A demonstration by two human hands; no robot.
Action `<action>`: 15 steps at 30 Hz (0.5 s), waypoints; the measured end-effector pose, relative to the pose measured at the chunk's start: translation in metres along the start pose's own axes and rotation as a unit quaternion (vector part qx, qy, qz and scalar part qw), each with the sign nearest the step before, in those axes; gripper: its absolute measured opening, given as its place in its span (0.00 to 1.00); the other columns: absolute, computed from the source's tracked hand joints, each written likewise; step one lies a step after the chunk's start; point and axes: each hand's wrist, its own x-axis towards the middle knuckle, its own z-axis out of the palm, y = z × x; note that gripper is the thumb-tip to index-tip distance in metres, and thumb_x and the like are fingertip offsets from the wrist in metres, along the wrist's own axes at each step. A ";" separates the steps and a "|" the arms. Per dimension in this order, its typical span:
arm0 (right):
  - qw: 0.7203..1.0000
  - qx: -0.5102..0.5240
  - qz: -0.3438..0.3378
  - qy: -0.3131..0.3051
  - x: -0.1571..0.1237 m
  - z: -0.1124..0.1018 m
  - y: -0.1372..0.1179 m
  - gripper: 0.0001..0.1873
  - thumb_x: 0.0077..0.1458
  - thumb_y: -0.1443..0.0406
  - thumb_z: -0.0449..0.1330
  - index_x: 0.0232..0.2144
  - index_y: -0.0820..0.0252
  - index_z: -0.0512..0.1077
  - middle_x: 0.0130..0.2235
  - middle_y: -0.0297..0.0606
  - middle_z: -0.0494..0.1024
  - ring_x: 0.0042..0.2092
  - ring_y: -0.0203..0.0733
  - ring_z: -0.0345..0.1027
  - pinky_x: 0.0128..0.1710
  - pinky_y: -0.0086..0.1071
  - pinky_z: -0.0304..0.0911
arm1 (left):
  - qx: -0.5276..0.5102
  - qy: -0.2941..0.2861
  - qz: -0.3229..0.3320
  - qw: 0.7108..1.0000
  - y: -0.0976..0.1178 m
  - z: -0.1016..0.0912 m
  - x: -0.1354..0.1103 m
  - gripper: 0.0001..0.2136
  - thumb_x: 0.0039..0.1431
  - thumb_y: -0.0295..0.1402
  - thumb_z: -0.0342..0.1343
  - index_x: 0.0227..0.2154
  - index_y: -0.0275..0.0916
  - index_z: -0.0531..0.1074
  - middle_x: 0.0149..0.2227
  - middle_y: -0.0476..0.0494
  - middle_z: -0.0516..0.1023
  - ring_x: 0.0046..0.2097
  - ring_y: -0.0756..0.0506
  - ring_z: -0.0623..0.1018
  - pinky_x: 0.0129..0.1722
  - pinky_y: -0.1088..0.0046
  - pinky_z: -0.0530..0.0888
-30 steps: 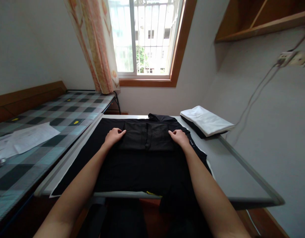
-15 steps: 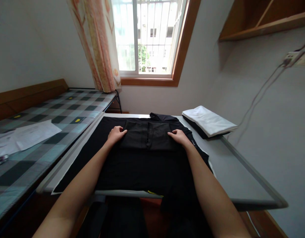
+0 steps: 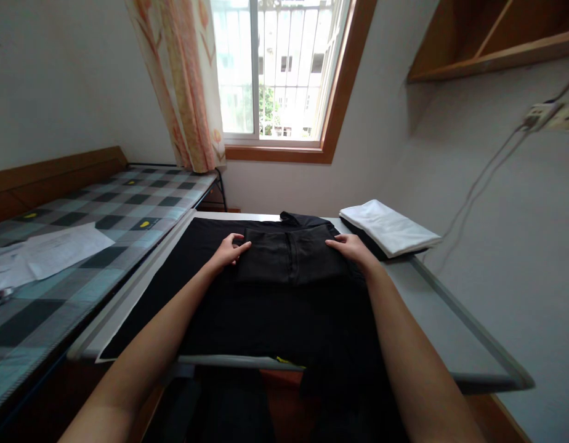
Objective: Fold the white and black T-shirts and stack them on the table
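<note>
A dark, flat fabric panel point(image 3: 290, 258) with a vertical seam down its middle lies across a larger black cloth garment point(image 3: 266, 320), which is spread over the table. My left hand point(image 3: 230, 251) is closed in a pinch at the panel's left edge, thumb and forefinger near its upper corner. At the right edge, my right hand point(image 3: 353, 249) likewise pinches the upper corner, its other fingers curled. Both forearms reach in over the black garment. The panel's exact kind cannot be made out.
On the table point(image 3: 455, 326), a folded white cloth point(image 3: 388, 227) lies on a black one at the back right. A checked bed point(image 3: 141, 203) with paper sheets point(image 3: 67, 249) stands left. A wooden shelf point(image 3: 510, 55) and wall socket point(image 3: 540, 115) are at right.
Both hands have shifted slightly to the right, and the dark panel has moved right with them over the larger garment. The garment beneath stays spread out.
</note>
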 end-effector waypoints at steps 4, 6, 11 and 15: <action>0.999 0.041 0.013 -0.030 -0.002 -0.004 -0.031 0.37 0.47 0.61 0.67 0.58 0.64 0.62 0.41 0.49 0.78 0.37 0.47 0.74 0.34 0.37 0.71 | -0.028 -0.003 -0.024 0.999 0.002 -0.001 0.000 0.20 0.57 0.40 0.57 0.50 0.39 0.65 0.26 0.53 0.67 0.22 0.54 0.69 0.18 0.80 0.66; 0.999 0.035 -0.007 -0.025 -0.003 0.000 -0.054 0.40 0.47 0.63 0.67 0.60 0.62 0.58 0.43 0.48 0.77 0.36 0.45 0.73 0.32 0.35 0.71 | -0.038 -0.011 -0.029 0.999 0.003 -0.002 -0.001 0.21 0.56 0.39 0.59 0.51 0.41 0.64 0.28 0.52 0.68 0.22 0.55 0.69 0.18 0.81 0.67; 0.988 0.055 -0.099 -0.105 -0.013 0.036 -0.112 0.47 0.46 0.62 0.69 0.64 0.60 0.51 0.37 0.40 0.77 0.32 0.40 0.72 0.31 0.31 0.70 | -0.078 -0.024 -0.039 0.996 0.004 -0.002 -0.002 0.19 0.61 0.46 0.52 0.50 0.41 0.64 0.29 0.52 0.67 0.20 0.55 0.68 0.17 0.81 0.67; 0.946 0.068 -0.204 -0.244 -0.023 0.078 -0.116 0.35 0.54 0.59 0.64 0.60 0.60 0.59 0.36 0.38 0.78 0.34 0.39 0.73 0.35 0.33 0.70 | -0.076 -0.026 -0.045 0.996 0.003 -0.002 -0.003 0.18 0.63 0.48 0.47 0.47 0.40 0.65 0.27 0.53 0.66 0.20 0.55 0.68 0.18 0.80 0.67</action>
